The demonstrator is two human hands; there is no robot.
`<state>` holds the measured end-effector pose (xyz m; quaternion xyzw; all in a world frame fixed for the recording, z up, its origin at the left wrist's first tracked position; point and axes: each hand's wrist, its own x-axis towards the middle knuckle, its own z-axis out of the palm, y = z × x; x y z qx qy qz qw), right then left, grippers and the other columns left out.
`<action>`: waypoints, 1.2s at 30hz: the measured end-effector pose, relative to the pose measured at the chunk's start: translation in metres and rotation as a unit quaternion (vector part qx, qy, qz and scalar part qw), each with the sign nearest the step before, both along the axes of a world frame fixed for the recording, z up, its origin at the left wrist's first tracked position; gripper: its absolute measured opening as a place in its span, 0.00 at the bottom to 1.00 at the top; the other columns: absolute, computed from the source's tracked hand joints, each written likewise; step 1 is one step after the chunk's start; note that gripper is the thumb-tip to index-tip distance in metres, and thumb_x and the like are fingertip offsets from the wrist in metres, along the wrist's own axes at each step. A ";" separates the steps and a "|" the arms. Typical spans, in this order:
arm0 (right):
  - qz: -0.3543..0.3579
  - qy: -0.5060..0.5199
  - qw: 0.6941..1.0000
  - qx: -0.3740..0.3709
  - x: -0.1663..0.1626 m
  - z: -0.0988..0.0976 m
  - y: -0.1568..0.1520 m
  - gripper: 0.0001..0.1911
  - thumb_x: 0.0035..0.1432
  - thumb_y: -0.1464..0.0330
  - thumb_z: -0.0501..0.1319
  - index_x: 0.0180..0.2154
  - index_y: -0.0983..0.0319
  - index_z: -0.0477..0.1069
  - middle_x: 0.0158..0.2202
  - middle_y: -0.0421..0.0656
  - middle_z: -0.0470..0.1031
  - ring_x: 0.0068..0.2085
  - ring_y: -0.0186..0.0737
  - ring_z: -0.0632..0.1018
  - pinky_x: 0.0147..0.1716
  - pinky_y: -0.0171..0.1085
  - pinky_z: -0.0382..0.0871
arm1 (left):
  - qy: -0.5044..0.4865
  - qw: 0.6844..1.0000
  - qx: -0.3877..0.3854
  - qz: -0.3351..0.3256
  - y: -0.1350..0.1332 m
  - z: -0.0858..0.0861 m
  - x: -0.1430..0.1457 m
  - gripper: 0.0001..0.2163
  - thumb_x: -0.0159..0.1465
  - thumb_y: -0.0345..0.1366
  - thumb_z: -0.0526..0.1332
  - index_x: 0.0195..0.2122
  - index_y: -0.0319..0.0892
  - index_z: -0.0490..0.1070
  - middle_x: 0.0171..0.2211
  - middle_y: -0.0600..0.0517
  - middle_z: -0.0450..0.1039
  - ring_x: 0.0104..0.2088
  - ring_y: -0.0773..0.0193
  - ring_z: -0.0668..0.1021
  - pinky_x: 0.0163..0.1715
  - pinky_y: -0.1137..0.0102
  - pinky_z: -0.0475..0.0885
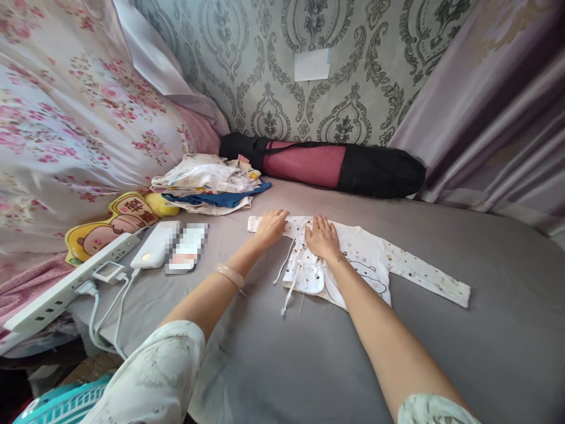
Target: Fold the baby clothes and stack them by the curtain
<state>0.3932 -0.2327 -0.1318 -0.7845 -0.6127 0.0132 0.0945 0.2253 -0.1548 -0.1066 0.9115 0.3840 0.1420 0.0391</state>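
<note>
A small white baby shirt (364, 244) with tie strings, a spotted print and a cartoon animal face lies spread on the grey bed sheet (282, 359). Its right-hand sleeve stretches out flat to the side. My left hand (270, 228) rests on the other sleeve, fingers stretched out, covering part of it. Pressed flat on the upper chest of the shirt is my right hand (323, 237), its fingers extended. White ties hang from the front panel onto the sheet. Neither hand grips the cloth.
Folded clothes (212, 182) are piled at the back left, beside a black and pink mat bag (309, 165) along the wall. To the left lie a phone (188, 248), a white power bank (155, 244), a power strip (75, 282) with cables and a yellow cartoon cushion (117, 224).
</note>
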 end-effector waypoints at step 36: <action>-0.023 0.323 0.941 0.098 0.038 0.040 -0.096 0.13 0.60 0.69 0.53 0.42 0.62 0.74 0.40 0.46 0.79 0.42 0.41 0.78 0.44 0.39 0.69 | -0.091 0.995 0.009 -0.045 -0.057 0.026 -0.024 0.12 0.66 0.37 0.52 0.44 0.41 0.71 0.43 0.43 0.73 0.45 0.54 0.74 0.47 0.59 0.66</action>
